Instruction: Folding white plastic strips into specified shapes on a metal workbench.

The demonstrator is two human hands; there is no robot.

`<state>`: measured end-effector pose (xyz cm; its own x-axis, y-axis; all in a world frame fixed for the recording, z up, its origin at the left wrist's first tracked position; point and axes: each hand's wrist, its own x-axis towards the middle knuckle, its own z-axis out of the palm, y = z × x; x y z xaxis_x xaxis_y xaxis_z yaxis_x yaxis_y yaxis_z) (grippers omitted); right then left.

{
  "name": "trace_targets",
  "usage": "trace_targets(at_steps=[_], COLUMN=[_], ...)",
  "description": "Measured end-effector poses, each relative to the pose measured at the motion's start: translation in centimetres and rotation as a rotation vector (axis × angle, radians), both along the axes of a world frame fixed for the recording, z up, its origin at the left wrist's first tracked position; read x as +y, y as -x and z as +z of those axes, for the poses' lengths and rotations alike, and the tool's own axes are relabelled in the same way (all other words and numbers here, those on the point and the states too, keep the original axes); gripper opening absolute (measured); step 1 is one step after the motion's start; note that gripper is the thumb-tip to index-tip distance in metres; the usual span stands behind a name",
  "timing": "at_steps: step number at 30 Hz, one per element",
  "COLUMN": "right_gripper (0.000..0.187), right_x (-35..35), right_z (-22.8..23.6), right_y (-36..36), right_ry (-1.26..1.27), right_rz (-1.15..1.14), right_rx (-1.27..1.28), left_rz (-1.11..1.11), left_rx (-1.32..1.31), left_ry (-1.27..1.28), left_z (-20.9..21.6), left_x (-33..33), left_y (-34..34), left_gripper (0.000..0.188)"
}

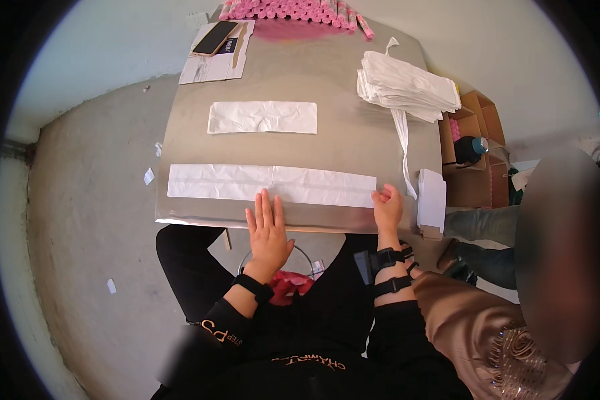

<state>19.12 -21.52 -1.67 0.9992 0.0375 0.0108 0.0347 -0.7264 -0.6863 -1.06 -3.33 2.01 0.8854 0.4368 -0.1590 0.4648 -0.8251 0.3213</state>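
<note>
A long, flat white strip [213,183] of thin, crinkled sheet lies crosswise near the table's front edge. My left hand [269,233] rests open and flat, its fingertips touching the strip's lower edge near the middle. At the right end of the strip, my right hand [388,208] has its fingers bent and pinched on the corner. Farther back lies a shorter folded white piece [263,118] of similar sheet. A thick stack of folded white sheets [407,83] sits at the back right, with a narrow white strand trailing toward me.
Pink rolls [293,10] are piled along the far edge. A phone [215,38] lies on flattened cardboard [210,67] at back left. A white box [431,200] stands at the right edge, beside cardboard boxes [470,180] and a dark bottle [470,150]. Another person [473,313] is close on my right.
</note>
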Motion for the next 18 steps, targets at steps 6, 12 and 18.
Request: trace_targets(at_steps=[6,12,18], right_gripper=[0.027,0.025,0.032], right_x=[4.0,11.6,14.9], right_z=[1.3,2.3,1.9], right_y=[3.2,7.4,8.0], right_ry=[0.058,-0.15,0.03], right_rz=[0.245,0.625,0.796], right_rx=[-0.257,-0.14,-0.073], left_rz=[-0.029,-0.045,-0.035], left_rx=[0.036,0.0,0.05], left_ry=[-0.002,0.005,0.009], left_z=[0.1,-0.8,-0.7], left_x=[-0.1,-0.4,-0.3], left_y=[0.0,0.1,0.2], left_gripper=[0.104,0.103,0.1])
